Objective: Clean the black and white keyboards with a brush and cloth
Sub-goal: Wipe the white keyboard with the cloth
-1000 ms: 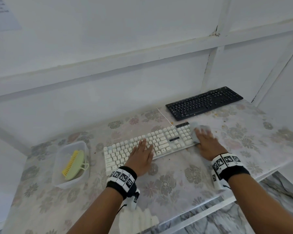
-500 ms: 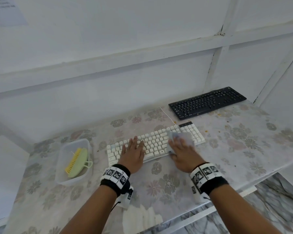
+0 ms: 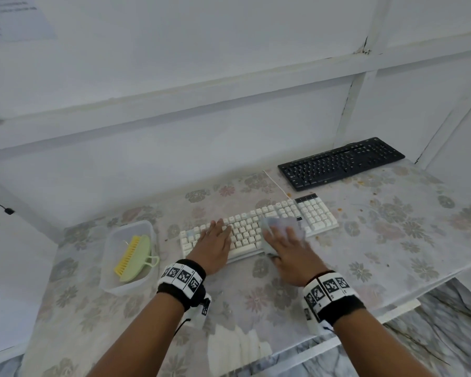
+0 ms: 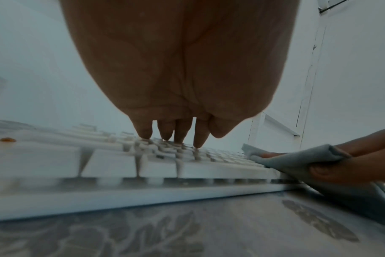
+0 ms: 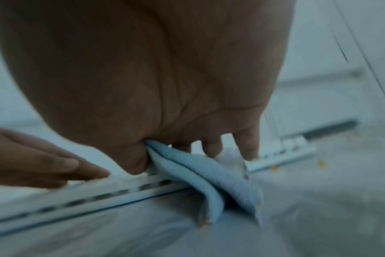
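Observation:
The white keyboard (image 3: 316, 213) (image 4: 99, 160) (image 5: 99, 191) lies across the middle of the flowered table. My left hand (image 3: 218, 235) (image 4: 176, 133) rests flat on its left half, fingertips on the keys. My right hand (image 3: 283, 240) (image 5: 209, 146) presses a pale blue cloth (image 3: 280, 223) (image 4: 297, 160) (image 5: 187, 167) onto the keys right of centre. Its thumb pinches a fold that hangs over the keyboard's front edge. The black keyboard (image 3: 340, 163) sits at the back right, untouched. A green brush with yellow bristles (image 3: 133, 257) lies in a clear tub (image 3: 112, 284) on the left.
Orange crumbs (image 3: 339, 209) dot the tablecloth right of the white keyboard, and one crumb (image 4: 8, 139) sits on its left end. White wall panels close in behind and to the right. The table's front edge (image 3: 337, 344) runs just under my wrists.
My right hand has slid the cloth leftward along the white keyboard, from its right end to right of centre. My left hand has also shifted left on the keys.

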